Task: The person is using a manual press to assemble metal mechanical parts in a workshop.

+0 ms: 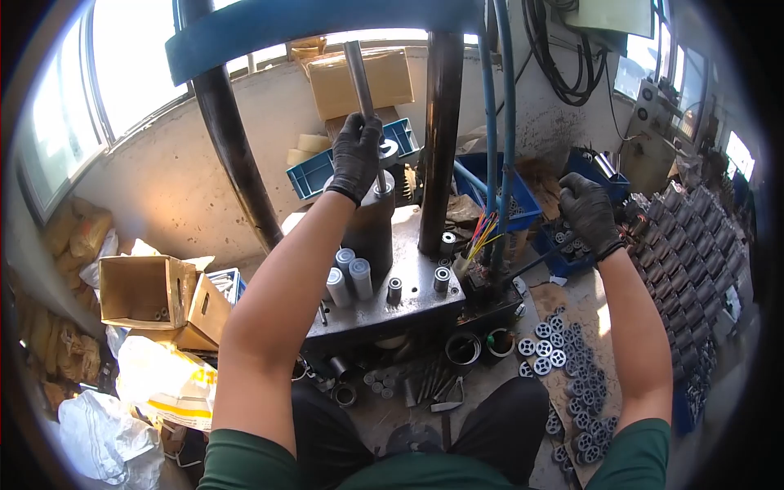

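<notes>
My left hand [357,157], in a black glove, is closed around an upright metal rod [358,77] below the blue press beam [327,37]. A pale ring-shaped part [389,149] sits by the rod beside my fingers. Beneath it stands a dark cylindrical fixture [371,224] on the metal press table [412,306]. Grey capped cylinders [338,287] and small metal bushings [394,290] are on that table. My right hand [590,214], also gloved, is curled closed on the right. A dark bar [535,263] runs up toward it; whatever its fingers hold is hidden.
Dark posts [441,139] flank the fixture. Spoked metal wheels [557,358] cover cardboard on the right floor, beside stacked dark cylinders [686,245]. Blue bins [514,192] stand behind. Cardboard boxes [135,290] and white sacks [163,380] lie left. Tools [441,388] lie beneath the table.
</notes>
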{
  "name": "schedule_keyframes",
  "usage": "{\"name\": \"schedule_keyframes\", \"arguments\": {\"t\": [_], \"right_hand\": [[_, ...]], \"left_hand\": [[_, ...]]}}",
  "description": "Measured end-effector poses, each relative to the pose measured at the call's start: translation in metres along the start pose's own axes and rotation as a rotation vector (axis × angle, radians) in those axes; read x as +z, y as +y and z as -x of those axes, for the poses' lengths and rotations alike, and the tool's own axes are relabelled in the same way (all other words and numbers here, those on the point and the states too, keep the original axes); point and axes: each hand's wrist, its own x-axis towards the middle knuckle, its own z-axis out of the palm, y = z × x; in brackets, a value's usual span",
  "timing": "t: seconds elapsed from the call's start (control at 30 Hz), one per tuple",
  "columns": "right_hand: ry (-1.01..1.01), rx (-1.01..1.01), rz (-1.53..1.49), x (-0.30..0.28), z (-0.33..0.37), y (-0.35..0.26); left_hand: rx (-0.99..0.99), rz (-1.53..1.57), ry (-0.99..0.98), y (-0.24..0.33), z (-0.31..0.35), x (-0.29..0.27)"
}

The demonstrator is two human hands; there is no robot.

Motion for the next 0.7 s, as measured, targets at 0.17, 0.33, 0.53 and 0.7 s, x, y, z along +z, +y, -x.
{"name": "schedule_keyframes", "arguments": {"t": [0.17, 0.33, 0.53, 0.7], "right_hand": [[0.054, -0.068, 0.072, -0.002, 0.008, -0.007], [0.078, -0.076, 0.037, -0.014, 0.027, 0.001], [0.108, -0.093, -0.026, -0.017, 0.065, -0.005], [0.105, 0.087, -0.222, -0.024, 0.132, 0.024]], "left_hand": [[-0.166, 0.557, -0.078, 0.044, 0.106, 0.023], [-0.816, 0.761, -0.098, 0.022, 0.242, 0.046], [-1.243, 1.063, -0.037, -0.046, 0.312, 0.044], [-1.475, 1.008, 0.059, -0.05, 0.288, 0.048]]}}
